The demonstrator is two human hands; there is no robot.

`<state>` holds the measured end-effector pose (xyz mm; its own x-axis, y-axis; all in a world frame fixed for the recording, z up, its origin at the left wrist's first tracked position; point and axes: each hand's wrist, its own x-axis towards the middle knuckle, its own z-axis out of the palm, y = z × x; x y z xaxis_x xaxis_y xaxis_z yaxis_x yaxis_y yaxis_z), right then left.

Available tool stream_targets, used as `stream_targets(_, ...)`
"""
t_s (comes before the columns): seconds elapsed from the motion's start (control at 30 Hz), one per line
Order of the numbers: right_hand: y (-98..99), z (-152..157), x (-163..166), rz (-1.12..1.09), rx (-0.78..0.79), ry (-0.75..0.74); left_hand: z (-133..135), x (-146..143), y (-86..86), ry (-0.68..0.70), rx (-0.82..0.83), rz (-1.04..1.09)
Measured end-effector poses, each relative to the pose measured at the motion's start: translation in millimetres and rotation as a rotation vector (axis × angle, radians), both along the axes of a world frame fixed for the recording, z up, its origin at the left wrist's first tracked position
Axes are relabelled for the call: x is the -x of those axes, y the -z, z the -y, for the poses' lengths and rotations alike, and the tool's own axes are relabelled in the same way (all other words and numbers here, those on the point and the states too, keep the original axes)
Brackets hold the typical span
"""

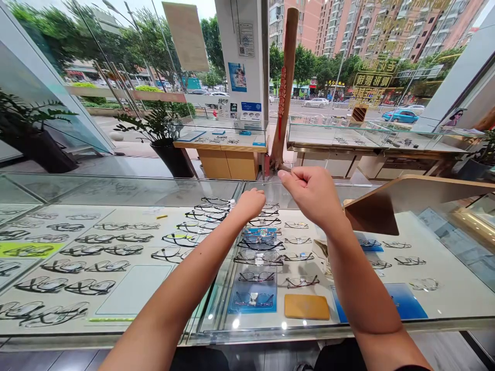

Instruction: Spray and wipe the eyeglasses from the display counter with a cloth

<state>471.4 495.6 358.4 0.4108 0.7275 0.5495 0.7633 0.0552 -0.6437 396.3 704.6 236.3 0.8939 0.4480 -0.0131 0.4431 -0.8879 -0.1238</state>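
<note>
Both of the person's arms are reaching out over the glass-topped bench (116, 190). The left hand (252, 202) is curling into a loose fist, its grip narrow; whether it is holding anything, I cannot tell. The right hand (314, 193) is hovering higher, its grip pinching a small brownish piece (285, 167) between thumb and forefinger, above the rows of spectacles (260, 242) under the glass.

Daylit shop — glass counters (116, 188), street-facing windows (386, 51).
</note>
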Motion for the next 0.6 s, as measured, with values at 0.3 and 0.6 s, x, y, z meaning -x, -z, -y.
stream_targets(0.3, 0.2, -0.5, -0.2, 0.027, 0.023, -0.009, -4.0, -4.3, 11.6, 0.013, 0.009, 0.019)
stream_targets(0.6, 1.5, 0.0, -1.4, 0.028, -0.002, -0.017, -0.2, -1.7, -18.2, 0.031, 0.051, 0.236)
